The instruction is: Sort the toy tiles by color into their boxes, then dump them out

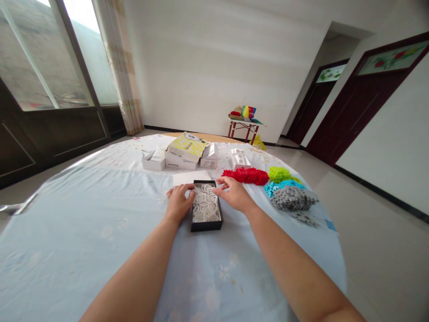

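A black open box (207, 226) stands on the table in front of me, filled with small white lattice-like plastic pieces (206, 208). At its left rim, my left hand (181, 200) has bent fingers and a thumb against the wall, holding the box. My right hand (233, 193) hovers over the far right corner. Its thumb and fingers are apart, the thumb tip near the white pieces, and I see nothing held in it. Just behind the box lies a flat white sheet or lid (182, 178), partly hidden.
A blue floral cloth (100, 223) covers the round table. Behind stand a yellow-and-white box (186, 145) and white boxes (154, 162) (210, 156) (239, 158). On the right lie red (246, 175), green (279, 173), blue (283, 185) and grey (293, 199) piles of plastic pieces.
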`<state>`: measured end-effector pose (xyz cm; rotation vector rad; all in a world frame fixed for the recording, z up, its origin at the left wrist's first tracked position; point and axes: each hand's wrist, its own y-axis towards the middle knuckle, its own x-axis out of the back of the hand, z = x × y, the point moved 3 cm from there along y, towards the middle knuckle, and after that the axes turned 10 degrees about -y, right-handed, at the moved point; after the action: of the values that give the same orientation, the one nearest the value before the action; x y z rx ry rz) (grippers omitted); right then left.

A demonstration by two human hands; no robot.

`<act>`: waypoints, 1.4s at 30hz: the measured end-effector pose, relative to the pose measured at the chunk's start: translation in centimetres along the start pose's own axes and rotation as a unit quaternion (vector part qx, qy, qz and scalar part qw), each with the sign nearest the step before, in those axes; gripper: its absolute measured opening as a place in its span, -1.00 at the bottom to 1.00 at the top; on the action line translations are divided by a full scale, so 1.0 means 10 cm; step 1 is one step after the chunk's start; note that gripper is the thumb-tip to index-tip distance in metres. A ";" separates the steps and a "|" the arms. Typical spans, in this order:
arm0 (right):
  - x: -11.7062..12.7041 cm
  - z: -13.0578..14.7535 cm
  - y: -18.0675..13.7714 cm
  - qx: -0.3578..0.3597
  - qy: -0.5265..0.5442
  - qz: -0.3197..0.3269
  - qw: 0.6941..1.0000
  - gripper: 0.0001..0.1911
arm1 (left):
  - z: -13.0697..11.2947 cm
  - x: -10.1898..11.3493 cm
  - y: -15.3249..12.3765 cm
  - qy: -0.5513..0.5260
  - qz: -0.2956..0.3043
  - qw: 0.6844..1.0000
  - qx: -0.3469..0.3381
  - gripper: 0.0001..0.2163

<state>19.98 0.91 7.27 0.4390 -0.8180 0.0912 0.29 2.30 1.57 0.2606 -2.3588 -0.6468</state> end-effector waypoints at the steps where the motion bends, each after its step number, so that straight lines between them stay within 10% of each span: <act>1: -0.02 -0.01 -0.08 -0.007 -0.021 0.011 1.000 -0.48 | 0.00 0.00 0.00 0.000 0.000 1.000 0.000 -0.81; 9: -0.40 0.10 -0.63 -0.024 -0.116 0.075 0.990 0.17 | -0.04 0.01 0.00 0.016 0.013 1.000 -0.014 -0.76; 18: -0.38 0.07 -0.58 -0.035 -0.197 0.068 0.977 0.07 | -0.17 0.04 -0.04 0.060 0.023 0.996 -0.069 -0.76; 28: 0.04 -0.59 -0.39 -0.071 -0.089 0.105 0.988 -0.29 | -0.41 -0.06 -0.11 0.101 0.075 0.984 -0.126 -0.71; 37: -0.16 -0.26 -0.43 -0.026 -0.061 0.123 0.990 0.23 | -0.44 -0.12 -0.09 0.096 0.096 0.981 -0.135 -0.67; 42: -0.02 -0.36 -0.42 0.015 -0.104 0.208 0.972 0.14 | -0.64 -0.14 -0.14 0.105 0.120 0.976 -0.149 -0.62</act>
<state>23.27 -1.39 3.53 0.3034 -1.1088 0.4533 5.55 -0.85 4.19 -0.0865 -2.0165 -0.8003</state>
